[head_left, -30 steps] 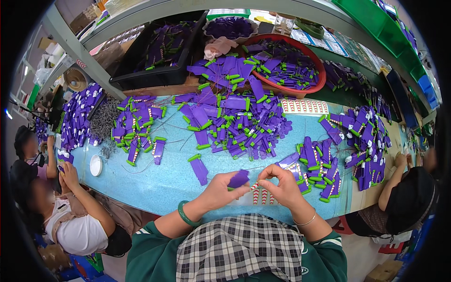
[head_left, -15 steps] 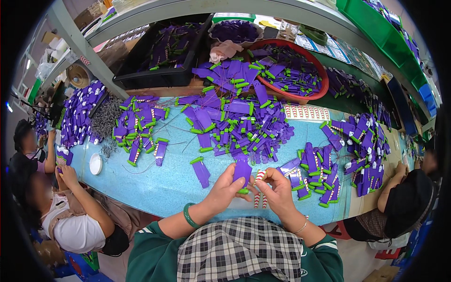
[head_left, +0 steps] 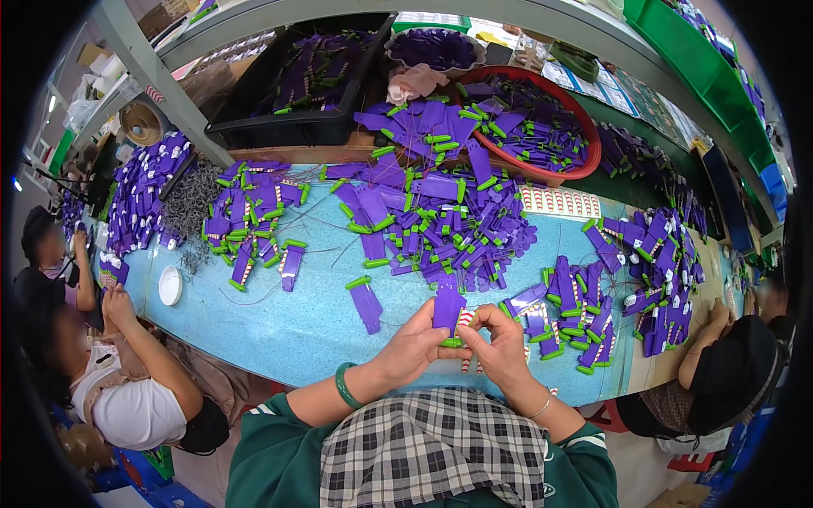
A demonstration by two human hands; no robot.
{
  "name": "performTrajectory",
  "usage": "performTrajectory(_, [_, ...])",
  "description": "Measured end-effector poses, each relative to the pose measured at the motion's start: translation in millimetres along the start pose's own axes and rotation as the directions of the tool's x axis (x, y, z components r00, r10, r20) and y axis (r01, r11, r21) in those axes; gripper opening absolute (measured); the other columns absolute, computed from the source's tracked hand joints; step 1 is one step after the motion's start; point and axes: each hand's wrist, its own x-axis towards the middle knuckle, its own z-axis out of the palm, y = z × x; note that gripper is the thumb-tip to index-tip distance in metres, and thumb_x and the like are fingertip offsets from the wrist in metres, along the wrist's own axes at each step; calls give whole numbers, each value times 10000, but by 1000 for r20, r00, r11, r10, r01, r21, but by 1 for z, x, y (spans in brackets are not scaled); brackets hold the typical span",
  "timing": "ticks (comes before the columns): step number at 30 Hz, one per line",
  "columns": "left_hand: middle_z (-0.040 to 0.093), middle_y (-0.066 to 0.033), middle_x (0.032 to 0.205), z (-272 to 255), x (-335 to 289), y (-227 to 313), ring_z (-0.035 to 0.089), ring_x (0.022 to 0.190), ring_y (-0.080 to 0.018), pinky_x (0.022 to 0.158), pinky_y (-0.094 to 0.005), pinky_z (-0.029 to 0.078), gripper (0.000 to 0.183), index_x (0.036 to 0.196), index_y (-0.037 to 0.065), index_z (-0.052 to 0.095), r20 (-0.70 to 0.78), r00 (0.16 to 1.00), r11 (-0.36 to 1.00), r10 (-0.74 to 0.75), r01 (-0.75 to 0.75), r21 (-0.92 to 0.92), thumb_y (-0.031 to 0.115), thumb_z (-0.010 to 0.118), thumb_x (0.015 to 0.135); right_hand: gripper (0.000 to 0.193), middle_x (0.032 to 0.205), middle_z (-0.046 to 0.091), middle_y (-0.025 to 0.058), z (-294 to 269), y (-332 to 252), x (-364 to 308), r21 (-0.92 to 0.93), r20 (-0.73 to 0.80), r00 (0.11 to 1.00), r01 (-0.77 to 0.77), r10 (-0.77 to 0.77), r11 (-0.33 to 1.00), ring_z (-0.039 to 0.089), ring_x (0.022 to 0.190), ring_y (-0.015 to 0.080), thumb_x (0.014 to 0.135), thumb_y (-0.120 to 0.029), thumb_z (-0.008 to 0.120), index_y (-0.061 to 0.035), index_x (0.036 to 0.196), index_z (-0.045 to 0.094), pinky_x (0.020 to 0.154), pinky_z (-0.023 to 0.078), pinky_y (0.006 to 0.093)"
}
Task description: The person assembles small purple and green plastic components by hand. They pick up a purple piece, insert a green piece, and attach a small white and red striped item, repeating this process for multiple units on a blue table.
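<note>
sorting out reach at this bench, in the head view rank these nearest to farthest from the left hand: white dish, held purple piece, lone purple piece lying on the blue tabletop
1. Held purple piece: touching the left hand.
2. Lone purple piece: just beyond the hand, slightly left.
3. White dish: far left.

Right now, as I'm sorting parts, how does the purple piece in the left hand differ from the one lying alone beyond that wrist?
The held piece is in the left hand; the lone piece lies on the table. The held piece's green end is its near end, the lone piece's its far end. The held piece shows a striped strip at its right edge; the lone piece shows none. Both are purple with a green end.
</note>
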Motion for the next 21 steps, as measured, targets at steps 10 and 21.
performTrajectory(10, [493, -97, 1196, 8, 0, 1, 540, 1113, -207, 897, -385, 544, 335, 1244, 31, 391, -19, 997, 939, 68, -58, 338, 0, 471, 921, 134, 709, 594, 58, 0, -2, -3, -54, -38, 997, 61, -63, 997, 537, 673, 153, 759, -64, 715, -21, 727, 591, 640, 433, 278])
performTrajectory(21, [518, -77, 1129, 1, -2, -17, 562, 1047, -194, 814, -388, 557, 285, 1215, 22, 419, 123, 978, 913, 169, -203, 355, 145, 492, 968, 168, 683, 584, 73, -10, -8, -4, -407, -17, 899, 394, -438, 824, 542, 658, 202, 688, -83, 735, -27, 764, 596, 611, 419, 322])
